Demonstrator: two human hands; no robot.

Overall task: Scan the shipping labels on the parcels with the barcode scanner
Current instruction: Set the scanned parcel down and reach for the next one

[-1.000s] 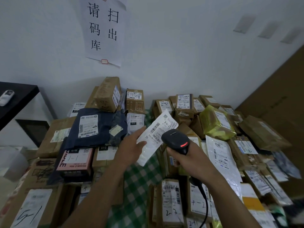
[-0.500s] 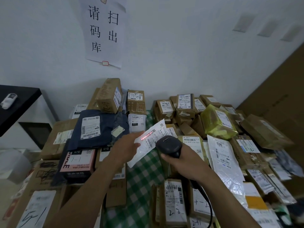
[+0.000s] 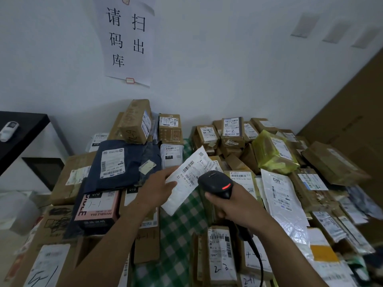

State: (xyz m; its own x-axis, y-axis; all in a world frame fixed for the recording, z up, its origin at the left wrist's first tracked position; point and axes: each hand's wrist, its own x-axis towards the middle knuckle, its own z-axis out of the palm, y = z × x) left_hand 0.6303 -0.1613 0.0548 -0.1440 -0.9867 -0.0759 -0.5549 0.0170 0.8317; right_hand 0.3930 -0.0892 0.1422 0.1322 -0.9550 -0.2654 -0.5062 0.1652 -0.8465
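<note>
Step in hand: one parcel is up for its scan. You hold the white parcel [image 3: 187, 179] tilted toward the scanner [image 3: 215, 183].
Left hand: your left hand [image 3: 158, 188] pinches the parcel's left edge, with the thumb laid across the front. The other fingers are hidden behind it.
Right hand: your right hand [image 3: 230, 206] has its fingers [image 3: 220, 214] clamped round the scanner's handle. The cable [image 3: 257, 251] trails down toward you.
Parcel position: it is in the air above the green-checked desk [image 3: 178, 235], between the two piles and just beside the scanner's head. I cannot tell whether the two touch.
Shipping label: the shipping label [image 3: 188, 167] faces up toward you. Its main bars sit near the far end, clear of your thumb.
Scanner: a red light glows on its back. No beam line shows on the label, so I cannot tell whether a read has registered.
Next move: my judgement is that the scanner's nose needs squaring onto those bars. The soft wrapper should be held flat so the code does not bow. Once it reads, put the parcel where it cannot mix with unscanned ones.
Next candidates: the box marked 2-3 [image 3: 221, 253] lies label-up near your right forearm. The yellow parcel [image 3: 273, 152] sits farther back on the right pile.
Risk: the labels are crowded close together, so a loose aim could catch a neighbour's code.
</note>
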